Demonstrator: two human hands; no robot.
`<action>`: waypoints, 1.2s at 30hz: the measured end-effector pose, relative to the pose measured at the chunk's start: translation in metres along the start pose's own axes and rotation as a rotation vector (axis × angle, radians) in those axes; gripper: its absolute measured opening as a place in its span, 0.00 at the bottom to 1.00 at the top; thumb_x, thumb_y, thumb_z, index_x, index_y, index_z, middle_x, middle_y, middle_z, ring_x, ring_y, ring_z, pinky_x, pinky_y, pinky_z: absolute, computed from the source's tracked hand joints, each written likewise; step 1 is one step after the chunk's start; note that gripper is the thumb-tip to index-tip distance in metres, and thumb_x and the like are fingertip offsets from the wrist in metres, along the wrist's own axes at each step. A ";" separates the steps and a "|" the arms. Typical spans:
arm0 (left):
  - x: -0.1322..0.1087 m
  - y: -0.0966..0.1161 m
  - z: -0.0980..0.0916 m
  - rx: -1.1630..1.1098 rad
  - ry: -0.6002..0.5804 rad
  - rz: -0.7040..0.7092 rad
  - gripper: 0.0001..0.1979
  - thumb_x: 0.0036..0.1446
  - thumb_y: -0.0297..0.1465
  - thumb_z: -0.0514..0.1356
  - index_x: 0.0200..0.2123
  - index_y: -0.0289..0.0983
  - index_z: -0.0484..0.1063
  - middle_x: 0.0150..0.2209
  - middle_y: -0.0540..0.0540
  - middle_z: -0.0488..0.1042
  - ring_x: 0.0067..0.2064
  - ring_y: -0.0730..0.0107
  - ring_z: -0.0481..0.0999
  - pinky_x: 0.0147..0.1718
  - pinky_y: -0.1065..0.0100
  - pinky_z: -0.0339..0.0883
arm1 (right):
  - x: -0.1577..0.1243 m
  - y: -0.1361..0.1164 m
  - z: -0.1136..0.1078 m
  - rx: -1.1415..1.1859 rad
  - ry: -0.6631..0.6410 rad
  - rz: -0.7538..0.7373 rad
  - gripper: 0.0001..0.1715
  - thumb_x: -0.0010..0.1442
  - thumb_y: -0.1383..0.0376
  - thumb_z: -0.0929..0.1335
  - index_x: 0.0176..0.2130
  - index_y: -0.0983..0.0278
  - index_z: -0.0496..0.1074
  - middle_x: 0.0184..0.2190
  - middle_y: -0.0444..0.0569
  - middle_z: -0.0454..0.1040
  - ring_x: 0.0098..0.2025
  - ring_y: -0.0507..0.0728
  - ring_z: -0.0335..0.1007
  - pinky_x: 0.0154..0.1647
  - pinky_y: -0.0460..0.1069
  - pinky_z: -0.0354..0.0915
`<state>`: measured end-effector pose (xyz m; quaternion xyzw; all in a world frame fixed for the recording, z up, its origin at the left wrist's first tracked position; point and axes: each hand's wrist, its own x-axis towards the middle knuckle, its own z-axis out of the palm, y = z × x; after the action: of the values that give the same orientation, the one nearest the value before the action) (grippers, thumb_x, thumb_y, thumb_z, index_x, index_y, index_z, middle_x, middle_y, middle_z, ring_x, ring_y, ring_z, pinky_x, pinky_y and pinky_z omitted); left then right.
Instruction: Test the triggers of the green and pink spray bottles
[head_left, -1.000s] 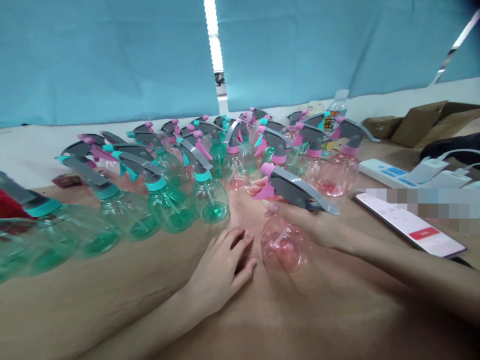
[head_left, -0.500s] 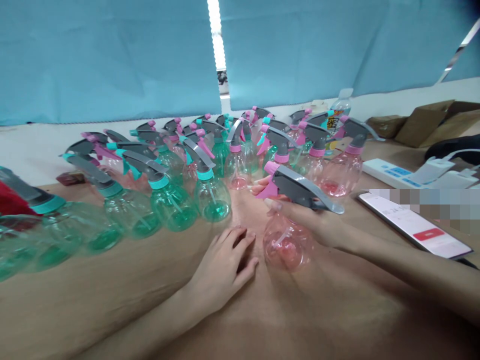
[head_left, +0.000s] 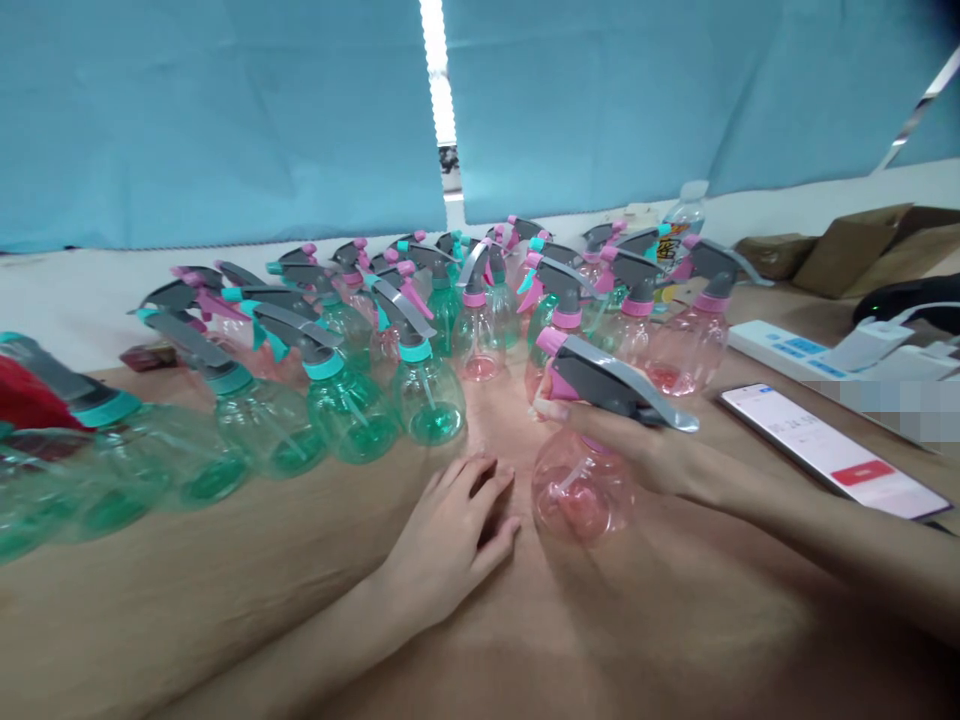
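Note:
My right hand [head_left: 630, 445] is wrapped round the neck of a pink spray bottle [head_left: 581, 485], fingers squeezing its pink trigger under the grey spray head [head_left: 611, 385]. The bottle stands upright on the brown table [head_left: 225, 600]. My left hand [head_left: 454, 535] rests on the table just left of the bottle, fingers loosely curled and apart, holding nothing. Behind both hands stand several green spray bottles [head_left: 427, 385] and pink spray bottles [head_left: 686, 335] with grey heads.
A phone [head_left: 832, 450] with a lit screen lies to the right. A white power strip [head_left: 795, 350] with plugs sits behind it. Cardboard pieces [head_left: 862, 245] lie at the far right. A blue curtain [head_left: 225, 110] hangs at the back. A red item [head_left: 22, 400] is at the left edge.
My right fingers have pulled the pink trigger in against the spray head. The left hand has stayed put.

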<state>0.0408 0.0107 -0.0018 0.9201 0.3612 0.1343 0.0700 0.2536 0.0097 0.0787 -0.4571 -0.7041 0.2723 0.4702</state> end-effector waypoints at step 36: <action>0.001 0.000 0.001 -0.003 -0.013 0.000 0.19 0.63 0.34 0.56 0.56 0.33 0.65 0.56 0.36 0.66 0.58 0.51 0.63 0.54 0.51 0.60 | 0.002 0.026 0.009 0.237 -0.137 -0.031 0.05 0.53 0.65 0.70 0.30 0.62 0.68 0.29 0.41 0.65 0.27 0.48 0.60 0.29 0.45 0.62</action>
<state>0.0415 0.0114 -0.0031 0.9209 0.3606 0.1288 0.0735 0.2556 0.0237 0.0546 -0.3677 -0.7047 0.3766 0.4758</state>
